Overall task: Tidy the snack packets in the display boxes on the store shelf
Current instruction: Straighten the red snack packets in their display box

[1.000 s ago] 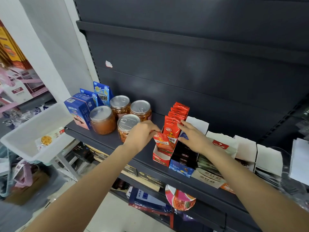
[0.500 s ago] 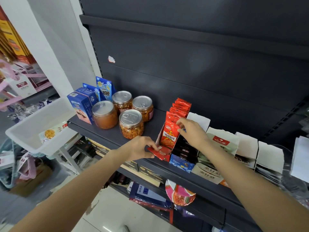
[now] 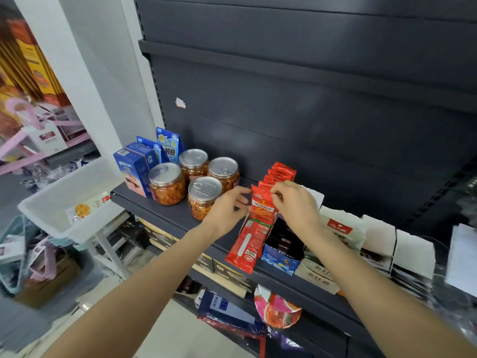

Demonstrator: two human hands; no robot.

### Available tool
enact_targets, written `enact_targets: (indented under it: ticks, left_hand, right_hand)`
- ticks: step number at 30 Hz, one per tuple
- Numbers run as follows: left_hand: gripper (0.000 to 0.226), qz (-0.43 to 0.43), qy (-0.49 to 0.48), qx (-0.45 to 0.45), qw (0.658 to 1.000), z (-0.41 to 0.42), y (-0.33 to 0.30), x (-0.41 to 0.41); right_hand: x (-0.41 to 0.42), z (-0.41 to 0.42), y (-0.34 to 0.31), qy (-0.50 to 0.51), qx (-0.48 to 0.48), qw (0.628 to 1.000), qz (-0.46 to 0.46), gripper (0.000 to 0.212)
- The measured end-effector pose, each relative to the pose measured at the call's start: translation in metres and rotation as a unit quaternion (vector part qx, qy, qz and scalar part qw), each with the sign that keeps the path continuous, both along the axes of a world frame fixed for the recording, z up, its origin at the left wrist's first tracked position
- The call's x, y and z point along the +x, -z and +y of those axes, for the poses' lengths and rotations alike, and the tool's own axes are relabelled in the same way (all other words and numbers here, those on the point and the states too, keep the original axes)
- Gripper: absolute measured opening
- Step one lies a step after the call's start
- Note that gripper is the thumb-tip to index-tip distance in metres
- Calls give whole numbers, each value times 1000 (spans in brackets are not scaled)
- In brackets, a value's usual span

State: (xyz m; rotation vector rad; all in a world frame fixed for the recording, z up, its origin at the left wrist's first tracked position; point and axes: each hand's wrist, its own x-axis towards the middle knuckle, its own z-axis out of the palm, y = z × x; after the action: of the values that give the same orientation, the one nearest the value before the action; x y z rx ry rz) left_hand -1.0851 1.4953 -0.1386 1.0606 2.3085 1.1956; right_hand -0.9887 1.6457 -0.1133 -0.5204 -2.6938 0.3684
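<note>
A red display box (image 3: 254,229) stands on the dark shelf (image 3: 165,215), its long front flap (image 3: 242,250) folded down over the shelf edge. A row of red snack packets (image 3: 280,171) stands upright inside it. My right hand (image 3: 296,208) pinches the top right corner of the front red packet (image 3: 262,206). My left hand (image 3: 225,211) is at that packet's left edge, with thumb and fingertips closed on it. Right beside the red box is a blue display box (image 3: 280,260) with dark packets.
Several clear jars with silver lids (image 3: 204,195) and blue cartons (image 3: 134,166) stand left of my hands. White display boxes (image 3: 379,236) line the shelf to the right. A white bin (image 3: 49,202) sits lower left. More goods lie on the shelf below.
The red box's front flap has dropped open over the shelf edge. My left hand rose from the flap to the front packet's left edge. My right hand stayed on the packets' tops.
</note>
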Motion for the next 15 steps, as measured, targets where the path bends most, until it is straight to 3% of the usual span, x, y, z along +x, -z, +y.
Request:
enact_targets:
  ticks: [5, 10, 15]
  left_hand:
    - [43, 58, 115, -168, 977, -1, 35, 5]
    - [56, 97, 192, -255, 942, -1, 34, 9]
    - [45, 86, 218, -222, 947, -11, 35, 3]
  right_hand:
    - [-4, -11, 10, -13, 2, 995, -100, 20]
    - [-5, -8, 13, -8, -14, 996, -92, 17]
    - [1, 2, 17, 18, -54, 997, -60, 13]
